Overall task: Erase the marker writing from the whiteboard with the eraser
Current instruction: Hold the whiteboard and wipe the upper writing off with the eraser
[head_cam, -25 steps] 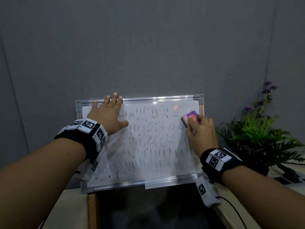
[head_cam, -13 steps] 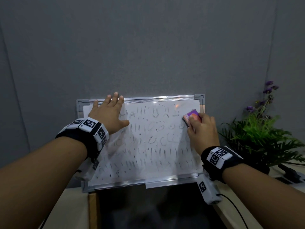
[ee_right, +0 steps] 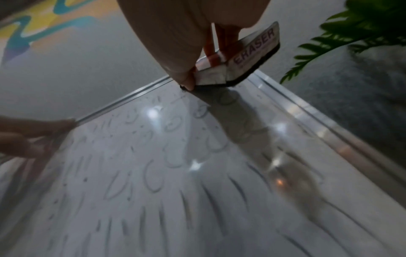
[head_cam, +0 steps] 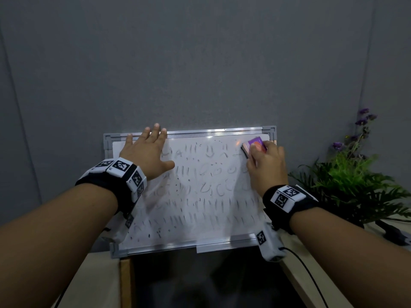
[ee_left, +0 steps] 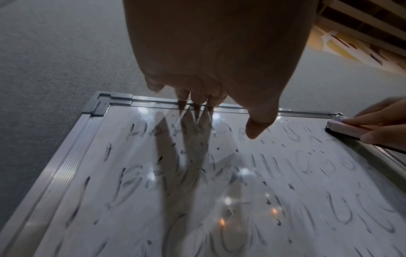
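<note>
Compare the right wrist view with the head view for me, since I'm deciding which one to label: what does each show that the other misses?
Only the right wrist view shows the word ERASER printed on the eraser and its dark felt meeting the whiteboard. Only the head view shows the board's lower frame, both wristbands and the plant's purple flowers. Both show the right hand gripping the eraser at the top right corner, the left hand flat on the board, and smeared writing.
</note>
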`<state>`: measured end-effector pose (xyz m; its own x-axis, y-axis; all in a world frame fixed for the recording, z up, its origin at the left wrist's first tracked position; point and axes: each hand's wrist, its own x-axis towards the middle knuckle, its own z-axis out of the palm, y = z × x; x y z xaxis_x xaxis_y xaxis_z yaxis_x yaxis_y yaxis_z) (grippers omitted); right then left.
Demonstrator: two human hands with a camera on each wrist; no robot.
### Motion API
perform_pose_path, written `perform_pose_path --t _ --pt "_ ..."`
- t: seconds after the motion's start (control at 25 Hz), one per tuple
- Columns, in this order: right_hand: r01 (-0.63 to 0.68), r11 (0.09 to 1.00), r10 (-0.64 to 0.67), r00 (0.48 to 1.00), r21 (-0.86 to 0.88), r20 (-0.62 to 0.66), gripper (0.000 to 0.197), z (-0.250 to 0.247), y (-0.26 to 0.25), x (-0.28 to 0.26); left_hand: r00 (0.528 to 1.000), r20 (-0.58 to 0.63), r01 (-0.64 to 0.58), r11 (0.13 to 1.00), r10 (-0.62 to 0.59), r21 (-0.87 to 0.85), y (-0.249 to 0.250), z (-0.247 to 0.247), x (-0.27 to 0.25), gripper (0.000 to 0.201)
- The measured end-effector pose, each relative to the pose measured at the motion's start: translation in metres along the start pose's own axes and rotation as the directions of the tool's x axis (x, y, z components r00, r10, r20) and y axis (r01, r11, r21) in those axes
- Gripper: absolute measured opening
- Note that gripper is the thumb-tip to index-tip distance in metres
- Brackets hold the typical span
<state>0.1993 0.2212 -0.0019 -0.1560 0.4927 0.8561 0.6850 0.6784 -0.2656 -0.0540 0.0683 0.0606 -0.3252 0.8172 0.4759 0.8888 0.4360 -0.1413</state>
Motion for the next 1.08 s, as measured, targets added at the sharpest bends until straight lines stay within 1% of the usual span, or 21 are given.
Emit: perform_pose_path --t 0.16,0.24,0.36,0.4,0.48,0.56,0.6,0.68,0.76,0.84,1.0,1.08 --pt "0.104 0.994 -0.101 0.991 -0.033 0.084 0.032 0.003 -0.005 -0.012 1.0 0.008 0.006 1.0 -0.006 0.001 -0.001 -0.001 -0.002 0.093" --pt "0.092 0.995 -0.089 0.994 -0.044 0.07 0.033 0.002 0.001 -0.016 1.0 0.009 0.004 1.0 -0.004 -0.001 0.0 -0.001 -0.002 0.094" --pt "0.024 0.999 -0.023 0.999 -0.028 0.029 0.032 0.002 -0.001 -0.004 1.0 0.009 0.0 1.0 0.0 -0.004 0.0 0.0 -0.002 0.094" --pt "0.021 1.0 -0.02 0.999 -0.014 0.027 0.032 0.002 -0.004 0.0 1.0 0.01 -0.001 1.0 0.001 -0.002 0.0 0.0 -0.002 0.094" --pt "0.064 0.998 -0.064 0.997 0.003 0.048 0.034 0.004 -0.013 0.003 1.0 0.013 -0.004 1.0 0.004 -0.002 0.0 -0.001 -0.002 0.094" --pt "0.132 0.991 -0.13 0.988 -0.012 0.083 0.035 0.005 -0.016 -0.002 1.0 0.017 -0.002 1.0 0.002 0.004 0.0 -0.001 -0.003 0.094" --pt "0.144 0.989 -0.141 0.986 -0.027 0.089 0.034 0.005 -0.014 -0.004 1.0 0.017 -0.001 1.0 0.001 0.007 -0.001 -0.003 -0.003 0.094" --pt "0.113 0.992 -0.11 0.992 -0.046 0.067 0.032 0.005 -0.009 -0.004 1.0 0.018 0.001 1.0 -0.001 0.006 0.0 -0.004 -0.004 0.093" --pt "0.064 0.998 -0.063 0.998 -0.029 0.029 0.03 0.003 -0.009 0.001 1.0 0.017 0.007 1.0 -0.008 0.011 0.001 -0.005 -0.005 0.093" --pt "0.056 0.998 -0.055 0.997 -0.012 0.044 0.031 0.004 -0.013 0.005 1.0 0.017 0.014 1.0 -0.015 0.008 0.003 -0.006 -0.006 0.093" --pt "0.184 0.981 -0.174 0.976 -0.068 0.127 0.032 0.005 -0.009 -0.013 0.999 0.016 0.027 1.0 -0.027 0.012 0.003 -0.007 -0.007 0.092" --pt "0.183 0.98 -0.173 0.979 -0.084 0.112 0.031 0.004 0.001 -0.021 1.0 0.009 0.026 1.0 -0.026 0.014 0.003 -0.006 -0.006 0.092"
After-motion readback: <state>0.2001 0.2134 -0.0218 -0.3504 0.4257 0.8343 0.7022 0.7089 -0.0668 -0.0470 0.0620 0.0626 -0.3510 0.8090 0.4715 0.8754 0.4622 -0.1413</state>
